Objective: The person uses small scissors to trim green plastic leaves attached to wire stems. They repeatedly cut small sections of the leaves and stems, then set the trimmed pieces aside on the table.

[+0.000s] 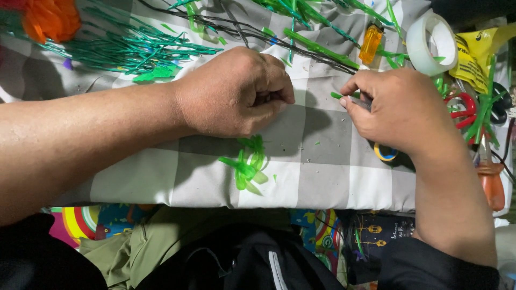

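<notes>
My left hand rests on the grey-and-white checked cloth, its fingers curled into a fist; what it pinches, if anything, is hidden. My right hand is closed on a short green strip whose tip sticks out past the fingertips, along with a thin grey piece. The two hands lie a short gap apart. Below my left hand sits a small heap of bright green plastic offcuts.
Green wrapped wires and an orange paper flower lie top left. A yellow lighter, a clear tape roll, red-handled scissors and an orange-handled tool crowd the right side. The cloth's front edge is near my lap.
</notes>
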